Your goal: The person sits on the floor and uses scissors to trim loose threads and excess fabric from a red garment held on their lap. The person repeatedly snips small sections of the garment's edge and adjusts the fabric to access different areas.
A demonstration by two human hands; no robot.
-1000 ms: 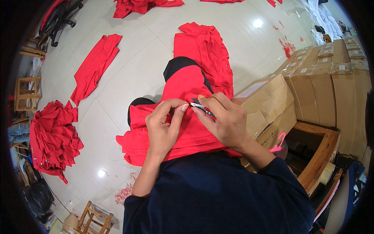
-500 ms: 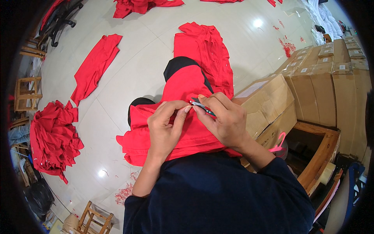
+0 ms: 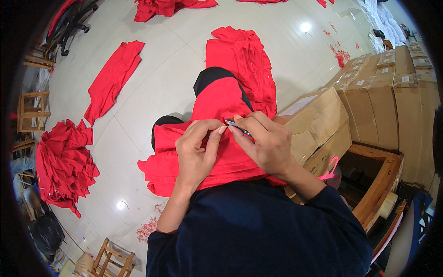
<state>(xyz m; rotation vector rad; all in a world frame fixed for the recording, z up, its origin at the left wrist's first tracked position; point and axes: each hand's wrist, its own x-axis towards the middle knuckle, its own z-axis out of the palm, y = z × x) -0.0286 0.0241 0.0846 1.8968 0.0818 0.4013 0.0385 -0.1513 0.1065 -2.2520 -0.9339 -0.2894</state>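
Observation:
A red garment lies across my lap and knees. Over its middle my left hand pinches thumb against forefinger, gripping a small bit of the red cloth or a thread too fine to make out. My right hand holds dark-handled thread snips between thumb and fingers. The tips of the snips touch or nearly touch my left fingertips, and their blades look pressed together. Most of the handle is hidden by my right fingers.
Beyond my knees more red cloth lies on the tiled floor. To the left are a red piece and a crumpled red heap. Cardboard boxes and a wooden frame stand close at my right. Red thread scraps litter the floor.
The snips have closed: their spread handles have come together in my right hand. Both hands have otherwise stayed in nearly the same place.

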